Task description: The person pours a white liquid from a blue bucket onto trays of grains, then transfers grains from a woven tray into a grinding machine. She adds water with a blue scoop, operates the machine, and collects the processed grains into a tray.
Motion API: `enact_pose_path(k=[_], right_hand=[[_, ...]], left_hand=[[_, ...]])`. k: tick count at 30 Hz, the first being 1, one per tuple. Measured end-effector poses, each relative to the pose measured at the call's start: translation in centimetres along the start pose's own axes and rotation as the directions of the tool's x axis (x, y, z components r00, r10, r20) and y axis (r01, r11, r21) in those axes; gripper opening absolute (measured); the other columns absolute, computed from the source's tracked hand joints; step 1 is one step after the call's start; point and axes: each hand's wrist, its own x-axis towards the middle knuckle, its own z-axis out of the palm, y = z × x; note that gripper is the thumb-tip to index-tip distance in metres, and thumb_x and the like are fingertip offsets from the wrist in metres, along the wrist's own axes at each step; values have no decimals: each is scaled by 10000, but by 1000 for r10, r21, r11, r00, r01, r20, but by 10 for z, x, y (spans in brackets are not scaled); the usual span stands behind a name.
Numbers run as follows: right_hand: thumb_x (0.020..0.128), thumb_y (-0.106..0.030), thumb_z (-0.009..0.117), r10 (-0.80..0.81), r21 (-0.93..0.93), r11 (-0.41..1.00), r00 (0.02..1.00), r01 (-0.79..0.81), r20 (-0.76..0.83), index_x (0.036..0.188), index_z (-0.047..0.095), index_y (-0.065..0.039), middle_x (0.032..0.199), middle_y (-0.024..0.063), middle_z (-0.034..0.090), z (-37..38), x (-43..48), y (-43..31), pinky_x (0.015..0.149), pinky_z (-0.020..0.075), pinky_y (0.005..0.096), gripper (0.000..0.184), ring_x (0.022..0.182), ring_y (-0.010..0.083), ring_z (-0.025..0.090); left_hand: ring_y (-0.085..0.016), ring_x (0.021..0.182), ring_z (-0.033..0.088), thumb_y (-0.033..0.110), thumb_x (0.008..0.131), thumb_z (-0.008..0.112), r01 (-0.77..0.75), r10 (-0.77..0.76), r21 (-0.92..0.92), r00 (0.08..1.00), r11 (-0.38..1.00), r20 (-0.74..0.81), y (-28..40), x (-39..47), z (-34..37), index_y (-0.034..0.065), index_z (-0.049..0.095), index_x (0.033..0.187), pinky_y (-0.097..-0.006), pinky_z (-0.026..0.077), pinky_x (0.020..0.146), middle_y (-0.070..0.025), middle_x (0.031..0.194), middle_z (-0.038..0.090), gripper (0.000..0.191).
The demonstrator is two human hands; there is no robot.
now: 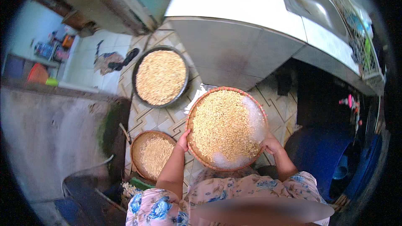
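A round woven basket (224,88) with a red-laced rim is held low in front of my body. Pale beans (220,122), probably soybeans, fill it, and white foam (253,116) lies along its right and near sides. My left hand (183,140) grips the rim at the left, thumb on top. On the opposite side, my right hand (271,143) has hold of the lower right rim. Left of the basket, a smaller woven basket (137,146) with more beans (156,155) sits low, partly behind my left forearm. Farther off, a dark round basin (186,83) is full of beans (160,77).
A white-tiled counter (232,0) with a metal sink (309,4) and a wire rack (364,47) stands ahead. A blue plastic barrel (320,150) is at right. At left rises a concrete wall (59,125). Crumpled cloth (108,61) lies beyond it. Patterned tiles (276,100) cover the floor.
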Motion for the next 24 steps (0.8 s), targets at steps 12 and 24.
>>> enact_pose_path(k=[12,24], right_hand=[[450,33,428,11,-474,874,971,106,237,1094,372,42,986,92,487,132,-23,-114,836,348,272,646,914,209,478],[574,-60,412,-42,-393,757,639,522,768,1049,430,54,942,93,513,176,-27,-179,731,406,259,489,815,161,512]], left_hand=[[-166,741,548,216,825,403,-599,522,-81,749,796,-409,-8,-249,59,-4,456,1027,-285,446,671,-98,887,555,303],[-211,640,562,118,714,463,-644,737,506,137,574,-662,-65,-405,155,-37,530,863,-347,452,563,-120,748,567,226]])
